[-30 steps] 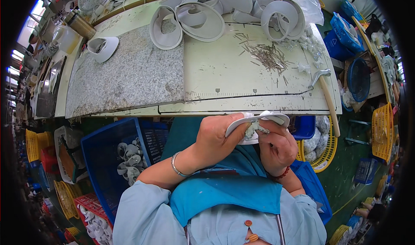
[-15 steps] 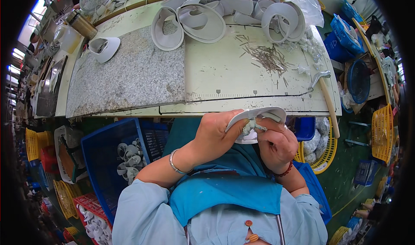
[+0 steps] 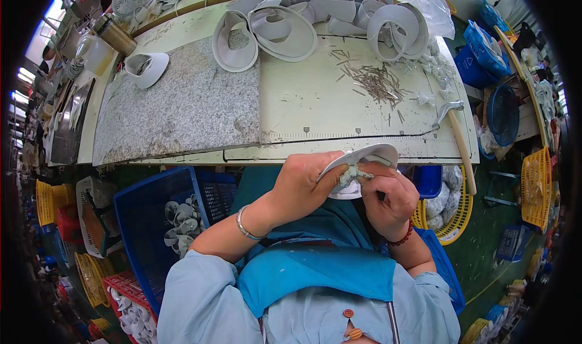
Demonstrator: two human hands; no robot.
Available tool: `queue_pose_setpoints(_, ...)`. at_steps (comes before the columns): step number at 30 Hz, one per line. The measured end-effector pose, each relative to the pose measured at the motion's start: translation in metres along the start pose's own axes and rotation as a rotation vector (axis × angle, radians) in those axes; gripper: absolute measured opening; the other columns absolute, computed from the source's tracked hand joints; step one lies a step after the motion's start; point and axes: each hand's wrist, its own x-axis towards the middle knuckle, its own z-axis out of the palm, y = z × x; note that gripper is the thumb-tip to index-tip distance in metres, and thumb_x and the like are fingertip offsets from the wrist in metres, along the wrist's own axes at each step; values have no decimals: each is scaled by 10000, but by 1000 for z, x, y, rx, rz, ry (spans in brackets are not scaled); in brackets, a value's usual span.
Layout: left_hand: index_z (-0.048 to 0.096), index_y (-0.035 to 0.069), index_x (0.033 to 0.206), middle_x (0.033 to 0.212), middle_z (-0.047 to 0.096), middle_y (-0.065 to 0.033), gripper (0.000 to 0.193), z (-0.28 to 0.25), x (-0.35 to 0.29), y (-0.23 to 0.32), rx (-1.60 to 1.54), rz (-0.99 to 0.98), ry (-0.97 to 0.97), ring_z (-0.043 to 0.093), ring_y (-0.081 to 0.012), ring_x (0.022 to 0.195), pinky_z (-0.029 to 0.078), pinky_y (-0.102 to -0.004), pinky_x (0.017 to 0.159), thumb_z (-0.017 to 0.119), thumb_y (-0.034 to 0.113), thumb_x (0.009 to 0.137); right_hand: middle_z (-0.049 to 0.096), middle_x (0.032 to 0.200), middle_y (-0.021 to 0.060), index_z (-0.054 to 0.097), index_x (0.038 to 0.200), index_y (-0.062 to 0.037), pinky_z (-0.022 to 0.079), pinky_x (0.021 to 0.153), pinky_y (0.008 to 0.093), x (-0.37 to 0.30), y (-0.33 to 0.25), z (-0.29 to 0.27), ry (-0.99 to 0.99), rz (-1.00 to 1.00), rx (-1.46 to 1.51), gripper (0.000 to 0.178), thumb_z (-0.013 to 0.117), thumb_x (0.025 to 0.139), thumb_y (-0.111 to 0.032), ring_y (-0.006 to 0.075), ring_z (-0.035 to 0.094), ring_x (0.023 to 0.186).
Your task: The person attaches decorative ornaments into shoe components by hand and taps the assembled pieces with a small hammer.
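Observation:
Just past the table's front edge, both my hands hold a white curved piece that looks like a shoe upper (image 3: 383, 152). My left hand (image 3: 301, 185) is closed on its left side, thumb pressed along the inner edge. On the other side my right hand (image 3: 391, 193) pinches it with bent fingers. A pale, crumpled greyish bit (image 3: 350, 176) shows between the two thumbs; what it is I cannot tell. Similar white uppers (image 3: 284, 31) lie heaped at the back of the table, and a single one (image 3: 147, 70) rests on the grey stone slab (image 3: 182, 104).
Thin brown slivers (image 3: 379, 83) are scattered on the white tabletop (image 3: 303, 107). A hammer (image 3: 459, 134) leans over its right edge. Below left stands a blue crate (image 3: 142, 216) with white pieces in it; below right, a yellow basket (image 3: 465, 213) holds stuffed clear bags.
The upper has tilted slightly and shifted a little to the left and up. My right hand's fingers have moved slightly; both hands keep their hold.

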Motion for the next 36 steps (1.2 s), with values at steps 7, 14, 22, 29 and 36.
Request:
queue_pose_setpoints(7, 659, 20, 1002, 726, 599, -162, 117, 3, 1, -5, -27, 28, 32, 585, -345, 620, 479, -362, 559, 587, 96, 949, 721, 954, 156, 605, 795, -39, 561, 682, 314, 2, 4, 1, -10, 23, 22, 207, 728, 708, 103, 283, 709, 780)
queue_pose_setpoints(14, 664, 25, 1037, 756, 621, -161, 139, -1, 4, -5, -9, 51, -4, 599, -334, 639, 493, -358, 588, 580, 98, 954, 720, 932, 159, 605, 802, -32, 562, 688, 319, 7, 6, -3, -46, 48, 41, 196, 715, 713, 103, 291, 706, 773)
queue_pose_setpoints(22, 672, 33, 1100, 785, 640, -163, 185, -7, 10, -5, -71, -12, -67, 580, -326, 626, 494, -341, 598, 574, 103, 960, 720, 914, 162, 605, 796, -33, 560, 673, 315, 10, 8, -4, -83, 73, 71, 185, 699, 716, 104, 287, 706, 756)
queue_pose_setpoints(29, 687, -11, 1027, 723, 636, -100, 140, -5, 14, -8, -113, -18, -41, 564, -160, 591, 481, -287, 570, 632, 50, 914, 726, 911, 152, 608, 784, -33, 556, 660, 311, 14, 13, -5, -102, 87, 84, 175, 708, 714, 94, 280, 706, 749)
queue_pose_setpoints(36, 686, -9, 993, 725, 640, -100, 113, 4, 9, -14, -65, 22, 37, 579, -160, 595, 476, -293, 563, 637, 54, 913, 727, 929, 161, 611, 816, -31, 554, 658, 315, 11, 16, -1, -44, 67, 73, 175, 712, 745, 93, 280, 705, 761)
